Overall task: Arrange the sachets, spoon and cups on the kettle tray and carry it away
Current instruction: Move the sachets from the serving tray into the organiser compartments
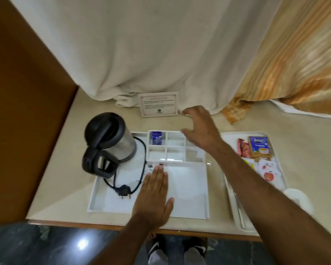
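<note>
Left hand (154, 190) lies flat, palm down, fingers together & straight, on the bare white floor of the kettle tray (187, 188), gripping nothing; prob. there to pin the tray so it doesn't slide on the counter (69, 169) while the other hand works. Right hand (200, 128) is spread open, fingers loose, empty, hovering over the far right corner of the divided compartment block (175, 145), which sits just beyond the left fingertips. One blue sachet (156, 138) stands upright in the far-left compartment, well to the left of the right hand; the other cells look empty, so sorting is barely begun. Kettle (111, 142) sits to the left of the left hand on the same tray, its cord & plug (125, 192) curled on the tray floor just beside that hand's little-finger side, kept inside the rim so it travels w/ the tray. Remaining sachets (256, 150) (red sticks, a tea packet, white packets w/ red print) lie on a second tray (235, 217) under & to the right of the right forearm, apart from the kettle tray. A white cup (294, 197) shows near that forearm, partly hidden. Spoon: something slim lies along the second tray's near edge, too blurred to say. A printed card (158, 104) stands beyond the right hand, against the curtain (141, 44). Next is likely fetching more sachets from the right.
</note>
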Motion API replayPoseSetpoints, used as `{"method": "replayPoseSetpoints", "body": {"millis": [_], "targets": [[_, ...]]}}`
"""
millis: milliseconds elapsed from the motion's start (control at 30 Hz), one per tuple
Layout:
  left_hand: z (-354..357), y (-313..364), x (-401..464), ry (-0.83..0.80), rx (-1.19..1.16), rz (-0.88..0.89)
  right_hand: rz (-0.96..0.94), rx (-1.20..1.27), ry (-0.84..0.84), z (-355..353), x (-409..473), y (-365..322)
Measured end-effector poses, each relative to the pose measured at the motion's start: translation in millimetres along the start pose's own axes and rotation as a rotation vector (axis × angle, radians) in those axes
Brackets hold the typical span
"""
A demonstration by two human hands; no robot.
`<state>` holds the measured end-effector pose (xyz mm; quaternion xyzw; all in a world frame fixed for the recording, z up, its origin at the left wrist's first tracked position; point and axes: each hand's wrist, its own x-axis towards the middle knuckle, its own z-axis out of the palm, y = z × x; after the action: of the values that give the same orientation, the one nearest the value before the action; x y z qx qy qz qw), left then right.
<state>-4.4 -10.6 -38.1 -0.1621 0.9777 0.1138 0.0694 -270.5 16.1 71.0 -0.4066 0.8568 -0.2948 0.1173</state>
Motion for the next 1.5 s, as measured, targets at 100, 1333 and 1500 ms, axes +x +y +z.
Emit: {"method": "replayPoseSetpoints", "body": {"millis": [100, 1333, 1500], "targets": [[4.2, -0.1, 1.7, 0.002, 0.025, 0.011, 0.127, -0.317, -0.065, -58.8, -13.2, 61.8], [-9.1, 3.4, 1.1, -0.058, 0.028, -0.027, -0.087, -0.445, -0.335, 10.3, 22.4, -22.3], [-8.6, 2.6, -1.0, -0.039, 0.035, -0.02, -0.071, -0.218, -0.174, -6.9, 0.3, -2.9]]}}
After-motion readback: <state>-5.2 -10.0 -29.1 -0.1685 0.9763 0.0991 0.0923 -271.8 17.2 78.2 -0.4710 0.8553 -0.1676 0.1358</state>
